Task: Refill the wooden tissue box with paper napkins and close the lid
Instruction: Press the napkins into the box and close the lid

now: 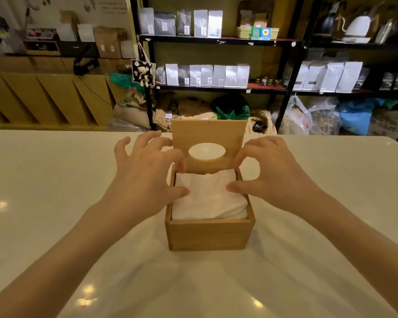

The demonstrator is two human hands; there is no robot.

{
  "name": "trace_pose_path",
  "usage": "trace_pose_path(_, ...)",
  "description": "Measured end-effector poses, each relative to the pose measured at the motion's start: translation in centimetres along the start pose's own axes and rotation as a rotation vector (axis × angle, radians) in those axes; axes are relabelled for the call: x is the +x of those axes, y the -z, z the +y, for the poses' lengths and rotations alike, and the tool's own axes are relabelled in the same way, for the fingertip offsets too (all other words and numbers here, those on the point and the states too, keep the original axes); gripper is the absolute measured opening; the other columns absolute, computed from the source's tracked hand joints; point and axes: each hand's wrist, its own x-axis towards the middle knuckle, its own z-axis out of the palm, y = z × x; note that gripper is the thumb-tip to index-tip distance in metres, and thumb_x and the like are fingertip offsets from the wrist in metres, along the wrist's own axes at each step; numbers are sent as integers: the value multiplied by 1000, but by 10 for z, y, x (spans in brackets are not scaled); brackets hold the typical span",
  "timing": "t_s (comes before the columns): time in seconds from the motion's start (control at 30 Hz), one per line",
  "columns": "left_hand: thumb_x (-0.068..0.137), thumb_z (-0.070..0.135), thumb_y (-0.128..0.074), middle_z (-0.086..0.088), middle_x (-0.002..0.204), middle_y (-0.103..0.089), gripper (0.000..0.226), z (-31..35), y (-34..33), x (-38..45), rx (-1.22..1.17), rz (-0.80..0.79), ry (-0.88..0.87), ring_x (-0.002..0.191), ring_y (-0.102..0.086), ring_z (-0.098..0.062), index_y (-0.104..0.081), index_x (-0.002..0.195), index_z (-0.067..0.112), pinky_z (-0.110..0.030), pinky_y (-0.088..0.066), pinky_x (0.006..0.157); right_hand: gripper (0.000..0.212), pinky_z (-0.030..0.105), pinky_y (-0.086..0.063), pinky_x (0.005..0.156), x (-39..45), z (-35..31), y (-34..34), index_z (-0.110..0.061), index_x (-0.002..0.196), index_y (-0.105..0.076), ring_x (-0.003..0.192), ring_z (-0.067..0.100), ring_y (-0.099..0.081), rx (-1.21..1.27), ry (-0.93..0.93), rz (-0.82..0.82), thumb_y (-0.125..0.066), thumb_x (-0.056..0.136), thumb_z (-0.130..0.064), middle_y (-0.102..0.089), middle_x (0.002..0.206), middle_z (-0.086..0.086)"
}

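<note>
A square wooden tissue box [208, 235] stands in the middle of the white table. Its hinged lid [208, 131], with an oval hole, is upright at the back of the box. A stack of white paper napkins [210, 201] fills the box nearly to the rim. My left hand [145, 173] hovers over the box's left side, fingers spread, thumb touching the napkins. My right hand [274, 175] mirrors it on the right side, thumb on the napkins, fingers curled near the lid's edge. Neither hand grips anything.
The white table [55, 203] stretches wide on both sides of the box. Behind its far edge stand black shelves [216, 40] with white bags, sacks on the floor and a wooden counter [44, 97] at the left.
</note>
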Motion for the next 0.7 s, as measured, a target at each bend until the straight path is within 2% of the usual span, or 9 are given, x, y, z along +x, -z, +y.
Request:
trace_pose_path(0.07,72,51,-68,11,152,-26,28,-3,4,-3,-61,-73,-13,144,-1,-14,-59,98,48,-48,1,114,36,38,-22,108,-2,4,8,-35,105,-62,136,18,-19,91,0,-96,-74,71,-41,-40,143,-4)
trace_pose_path(0.13,71,55,-67,10,155,-19,40,-5,3,-4,-46,-142,-15,144,4,-16,-60,110,49,-49,1,114,39,42,-18,111,-4,6,10,-40,109,-61,140,17,-10,125,-6,-193,-73,72,-41,-32,149,-5)
trace_pose_path(0.27,70,63,-62,6,159,-4,56,-2,-1,-6,54,-251,-7,144,13,-21,-50,124,51,-54,4,114,56,47,-8,115,-4,3,2,-43,125,-53,144,22,0,-58,22,-265,-69,72,-51,-15,158,-5)
trace_pose_path(0.4,70,65,-60,3,159,0,63,3,-3,-7,169,-245,-20,144,17,-24,-47,128,48,-57,7,112,68,49,7,115,-4,0,1,-43,135,-41,144,24,8,-230,52,-319,-64,72,-59,-3,160,-3)
trace_pose_path(0.5,69,68,-59,1,159,4,68,4,-5,-7,221,-266,-1,143,19,-26,-43,131,48,-59,7,111,71,52,15,112,-4,-1,1,-43,137,-37,144,27,11,-329,78,-358,-61,73,-61,-2,160,1)
trace_pose_path(0.6,69,68,-59,0,159,5,68,4,-6,-5,249,-294,-8,143,19,-28,-44,131,46,-62,7,110,64,55,19,109,-2,-5,2,-40,134,-43,144,29,9,-396,103,-390,-60,76,-59,-9,159,4)
trace_pose_path(0.7,68,66,-62,0,159,5,73,6,-6,-1,262,-305,-22,143,19,-29,-39,135,46,-63,8,109,57,56,20,109,2,-9,5,-41,129,-49,145,28,7,-299,74,-354,-59,76,-59,-14,158,0)
